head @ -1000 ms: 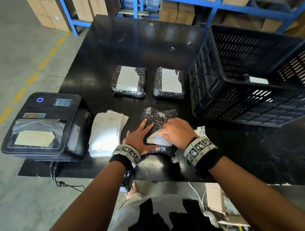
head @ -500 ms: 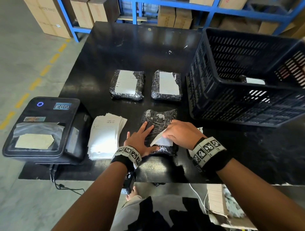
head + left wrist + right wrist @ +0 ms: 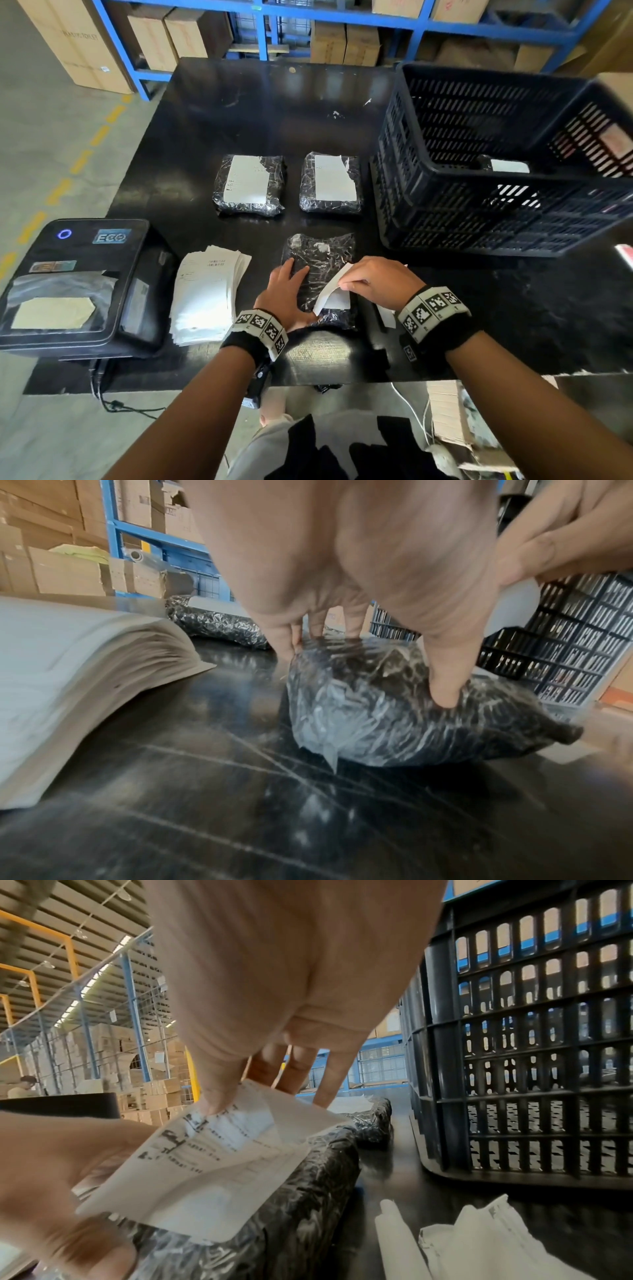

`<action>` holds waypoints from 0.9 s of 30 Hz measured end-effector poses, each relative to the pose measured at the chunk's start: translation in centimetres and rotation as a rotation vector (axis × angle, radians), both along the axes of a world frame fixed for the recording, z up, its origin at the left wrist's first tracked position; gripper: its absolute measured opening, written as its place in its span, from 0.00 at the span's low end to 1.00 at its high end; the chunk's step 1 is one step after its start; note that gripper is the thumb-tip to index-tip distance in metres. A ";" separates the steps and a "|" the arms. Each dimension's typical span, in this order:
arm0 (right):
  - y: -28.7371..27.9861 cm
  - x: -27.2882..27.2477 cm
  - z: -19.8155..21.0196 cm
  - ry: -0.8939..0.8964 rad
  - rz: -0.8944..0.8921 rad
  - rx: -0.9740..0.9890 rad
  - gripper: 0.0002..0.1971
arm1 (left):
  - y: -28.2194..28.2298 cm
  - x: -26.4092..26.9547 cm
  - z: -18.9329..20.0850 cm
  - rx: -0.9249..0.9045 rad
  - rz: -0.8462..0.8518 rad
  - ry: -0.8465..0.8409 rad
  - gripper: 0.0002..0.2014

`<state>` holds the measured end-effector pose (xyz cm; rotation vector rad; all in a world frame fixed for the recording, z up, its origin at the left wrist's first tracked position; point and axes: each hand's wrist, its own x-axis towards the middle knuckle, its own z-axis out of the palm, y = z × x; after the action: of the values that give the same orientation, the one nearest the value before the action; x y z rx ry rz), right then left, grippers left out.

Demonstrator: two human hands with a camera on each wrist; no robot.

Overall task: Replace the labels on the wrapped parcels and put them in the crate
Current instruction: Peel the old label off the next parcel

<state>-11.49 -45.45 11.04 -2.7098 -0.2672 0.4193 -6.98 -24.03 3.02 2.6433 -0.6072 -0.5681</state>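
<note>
A black parcel in clear wrap (image 3: 320, 255) lies near the table's front edge. My left hand (image 3: 287, 291) presses flat on its left side, fingers straight; the left wrist view shows the fingertips (image 3: 445, 693) pushing into the wrap (image 3: 377, 718). My right hand (image 3: 347, 282) pinches a white printed label (image 3: 334, 293) between thumb and fingers, and the label is partly lifted off the parcel (image 3: 308, 1191). The label's print (image 3: 205, 1150) faces the right wrist view. Two more labelled parcels (image 3: 250, 185) (image 3: 330, 183) lie further back. The black crate (image 3: 445, 212) stands at the right with one parcel (image 3: 507, 166) inside.
A stack of white labels (image 3: 205, 291) lies left of the near parcel, beside a black label printer (image 3: 75, 284). Crumpled peeled paper (image 3: 496, 1240) lies on the table by my right wrist. Blue racking with cardboard boxes (image 3: 329, 44) stands behind the table.
My right hand has pulled the label's corner further up and to the right off the parcel. My left hand stays pressed on the parcel.
</note>
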 end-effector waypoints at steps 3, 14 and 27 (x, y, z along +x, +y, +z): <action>0.0 0.1 -0.1 0.000 -0.018 0.020 0.12 | -0.7 0.3 0.4 -0.036 0.027 0.022 0.55; -0.2 0.1 -1.7 0.013 -0.084 0.114 0.12 | -0.8 0.5 -0.5 -0.135 0.029 0.003 0.57; -1.1 -0.5 -1.5 -0.086 0.014 -0.023 0.12 | -1.4 0.5 0.7 0.093 -0.029 -0.005 0.48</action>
<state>-12.01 -46.54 9.51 -2.7544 -0.3069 0.3118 -6.49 -25.38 3.75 2.7276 -0.6358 -0.6123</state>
